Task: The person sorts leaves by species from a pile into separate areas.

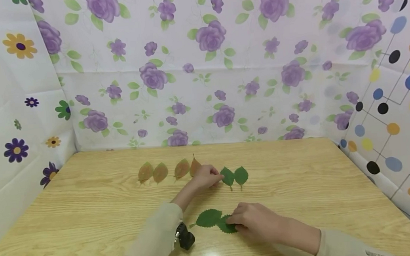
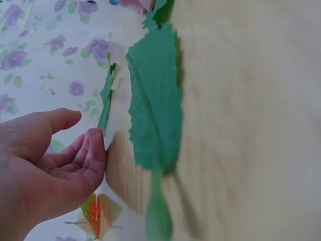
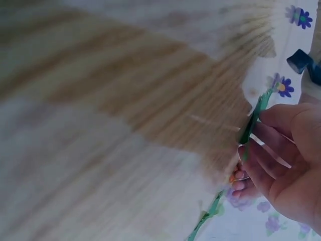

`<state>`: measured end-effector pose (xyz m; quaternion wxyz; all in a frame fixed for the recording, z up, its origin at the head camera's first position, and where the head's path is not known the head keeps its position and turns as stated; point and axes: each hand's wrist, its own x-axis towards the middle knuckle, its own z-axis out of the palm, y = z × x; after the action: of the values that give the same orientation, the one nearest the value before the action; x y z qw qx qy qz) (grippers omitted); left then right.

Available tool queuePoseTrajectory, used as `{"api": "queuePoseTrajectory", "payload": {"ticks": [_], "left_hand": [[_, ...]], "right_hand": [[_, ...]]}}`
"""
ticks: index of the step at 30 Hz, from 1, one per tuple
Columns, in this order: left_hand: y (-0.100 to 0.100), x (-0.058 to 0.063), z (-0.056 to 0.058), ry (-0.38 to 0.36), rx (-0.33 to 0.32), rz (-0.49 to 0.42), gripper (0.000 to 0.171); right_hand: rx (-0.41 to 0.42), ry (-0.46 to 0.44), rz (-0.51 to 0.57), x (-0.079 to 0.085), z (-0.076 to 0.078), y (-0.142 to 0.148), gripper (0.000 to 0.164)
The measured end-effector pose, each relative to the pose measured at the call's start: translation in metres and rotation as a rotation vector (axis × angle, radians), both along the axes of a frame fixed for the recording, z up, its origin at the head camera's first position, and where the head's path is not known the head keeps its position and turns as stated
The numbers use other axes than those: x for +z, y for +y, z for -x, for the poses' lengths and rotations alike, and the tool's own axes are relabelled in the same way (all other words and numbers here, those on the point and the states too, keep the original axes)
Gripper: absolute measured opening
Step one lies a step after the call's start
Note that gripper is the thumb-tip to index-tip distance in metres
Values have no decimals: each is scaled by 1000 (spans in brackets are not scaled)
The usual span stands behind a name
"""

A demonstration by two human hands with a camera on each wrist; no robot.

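Left hand (image 1: 205,177) rests at the left edge of a serrated green leaf (image 1: 228,176), beside a second upright green leaf (image 1: 241,175). In the left wrist view its thumb stands apart from the loosely bent fingers (image 2: 93,160), their tips right at the tabletop. Nearer the person, the right hand (image 1: 256,222) pinches a green leaf (image 1: 227,225) by its right side; the right wrist view shows this leaf (image 3: 253,123) edge-on between thumb and fingers. Another green leaf (image 1: 209,218) lies flat to the left, its stem pointing left, its tip close to the pinched leaf.
Behind the left hand, several reddish-brown leaves with green edges lie in a row, among them one at the left end (image 1: 145,172) and one partly hidden by the hand (image 1: 194,166). The wooden table (image 1: 302,184) meets flowered cloth (image 1: 196,104) at the back.
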<state>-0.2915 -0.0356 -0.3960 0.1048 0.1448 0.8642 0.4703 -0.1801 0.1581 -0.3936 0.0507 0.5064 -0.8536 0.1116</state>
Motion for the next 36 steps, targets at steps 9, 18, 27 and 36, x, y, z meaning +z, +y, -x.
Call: {"api": "queuePoseTrajectory", "payload": {"ticks": [9,18,27,36], "left_hand": [[-19,7,-22,-33,-155,4,13],[-32,9,-51,67,-345,112,18],[-38,15,-68,130,-480,227,35],[-38,17,-72,210,-521,308,24]], "right_hand": [[45,85,41,-2,1,-2,18],[57,120,70,-3,2,-2,19],[14,28,50,-3,3,-4,12],[-93,-155,52,1,4,-5,12]]}}
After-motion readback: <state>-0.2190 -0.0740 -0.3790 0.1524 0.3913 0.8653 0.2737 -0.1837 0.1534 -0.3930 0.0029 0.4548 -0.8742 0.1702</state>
